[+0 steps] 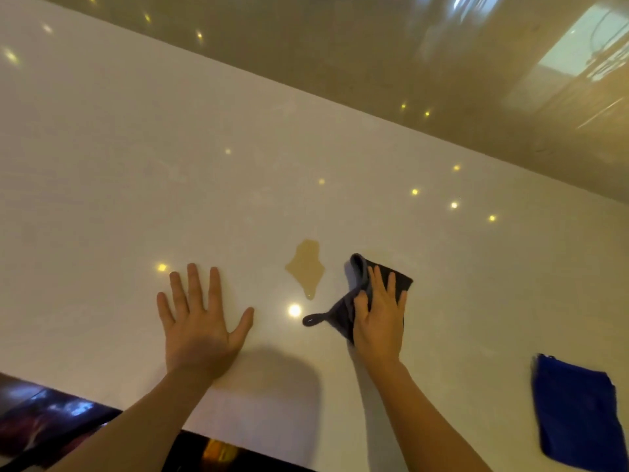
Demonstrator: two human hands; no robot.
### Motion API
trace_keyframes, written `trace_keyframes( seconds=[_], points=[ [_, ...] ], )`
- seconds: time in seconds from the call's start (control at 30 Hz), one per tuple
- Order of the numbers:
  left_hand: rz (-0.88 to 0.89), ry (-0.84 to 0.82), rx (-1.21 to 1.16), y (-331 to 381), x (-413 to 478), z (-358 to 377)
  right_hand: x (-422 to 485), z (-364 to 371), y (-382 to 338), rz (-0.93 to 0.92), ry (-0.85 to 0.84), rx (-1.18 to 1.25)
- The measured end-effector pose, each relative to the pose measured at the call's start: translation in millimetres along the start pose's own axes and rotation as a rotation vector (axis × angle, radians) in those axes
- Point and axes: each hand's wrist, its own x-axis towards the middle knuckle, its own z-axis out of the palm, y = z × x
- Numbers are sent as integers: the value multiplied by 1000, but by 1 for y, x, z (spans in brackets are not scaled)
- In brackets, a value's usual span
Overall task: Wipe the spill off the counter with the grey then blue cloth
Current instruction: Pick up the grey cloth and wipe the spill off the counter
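A tan puddle, the spill (306,267), lies on the pale glossy counter (136,182). Just right of it my right hand (379,316) presses down on the folded grey cloth (343,310), whose hanging loop sticks out to the left. The cloth sits beside the spill, a small gap apart. My left hand (199,321) rests flat on the counter to the left of the spill, fingers spread, holding nothing. The blue cloth (578,412) lies folded near the counter's front right edge, untouched.
The counter's far edge runs diagonally from upper left to right, with a shiny beige floor beyond it. The near edge crosses the lower left corner, dark below. Ceiling lights reflect as bright dots on the surface.
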Motion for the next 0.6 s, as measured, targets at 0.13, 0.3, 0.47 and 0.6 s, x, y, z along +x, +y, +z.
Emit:
trace_keyframes(
  seconds=[0.13,0.3,0.47,0.6],
  points=[
    [7,18,2,1,0,-1,-26,7,-17,237,-23,336],
    [20,14,17,1,-1,-6,-20,42,-66,19,-102,267],
    [-10,0,21,4,0,-9,45,68,-78,-371,-118,-446],
    [-17,-4,12,6,-1,-12,98,67,-87,-414,-171,-570]
  ],
)
